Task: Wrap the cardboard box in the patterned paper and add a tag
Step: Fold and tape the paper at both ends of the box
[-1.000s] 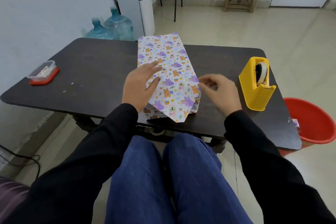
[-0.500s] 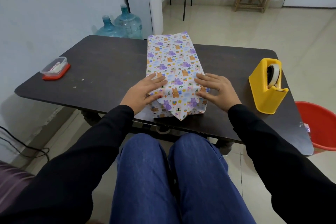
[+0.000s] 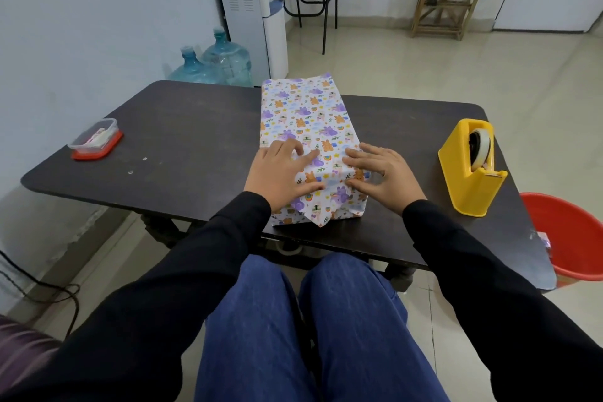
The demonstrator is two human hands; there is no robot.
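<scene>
Item: cardboard box (image 3: 306, 114), covered in patterned paper (image 3: 321, 206), lying 12-to-6 at the middle of the dark bench (image 3: 195, 127).
Left grip (image 3: 280, 173): flat, fingers straight, pressing the box's near top at 7 o'clock.
Right grip (image 3: 385, 173): flat, pressing likewise at 5 o'clock.
Yellow tape dispenser (image 3: 470, 173): 3 o'clock of the box.
Lidded container (image 3: 96, 140): 9 o'clock.

The person wore a black long-sleeved top (image 3: 169, 297), its plain cuffs ending at the wrists, and blue denim trousers (image 3: 261, 336) visible below the tabletop's (image 3: 195, 140) near edge.
</scene>
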